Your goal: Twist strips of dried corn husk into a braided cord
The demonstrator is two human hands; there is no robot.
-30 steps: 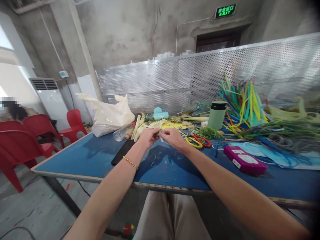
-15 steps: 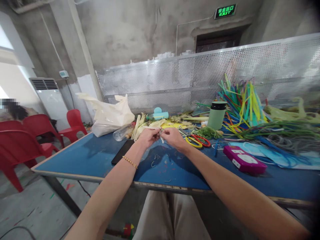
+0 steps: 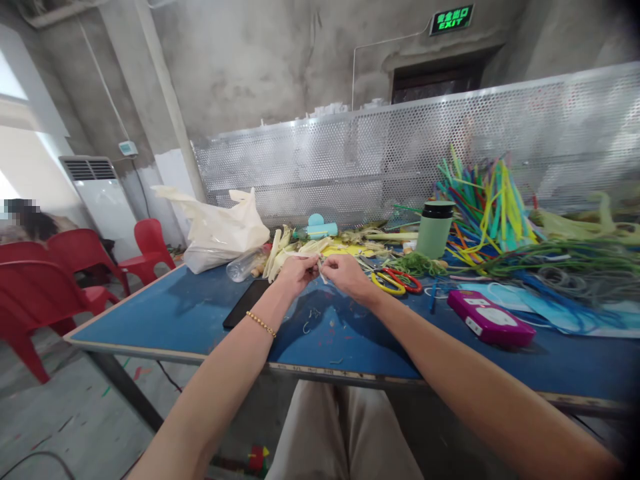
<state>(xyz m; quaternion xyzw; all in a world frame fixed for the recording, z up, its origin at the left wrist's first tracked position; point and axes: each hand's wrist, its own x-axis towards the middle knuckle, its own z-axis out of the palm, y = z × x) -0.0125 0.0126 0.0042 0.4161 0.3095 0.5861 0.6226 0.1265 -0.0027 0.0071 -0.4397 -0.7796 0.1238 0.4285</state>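
Note:
Over the middle of the blue table (image 3: 165, 320), my left hand (image 3: 300, 272) and my right hand (image 3: 350, 275) meet with their fingertips pinched close together. Between them runs a thin pale strip (image 3: 323, 277), its lower end hanging loose; it resembles the corn husks (image 3: 285, 253) just behind my left hand. My fingers hide most of it. To the right of my right hand lie yellow-handled scissors (image 3: 389, 283) and red-handled scissors (image 3: 407, 283). Small scraps (image 3: 313, 317) lie on the table below my hands.
A white plastic bag (image 3: 220, 230), clear bottle (image 3: 244, 265) and dark tablet (image 3: 245, 303) are on the left. On the right are a green flask (image 3: 435, 230), pipe cleaners (image 3: 500, 207), green cords (image 3: 555, 257) and a magenta box (image 3: 490, 319). Red chairs (image 3: 35, 290) stand beyond, near a person.
Both hands stay in almost the same place, fingertips still pinched on the pale strip. The strip's loose end has shifted slightly.

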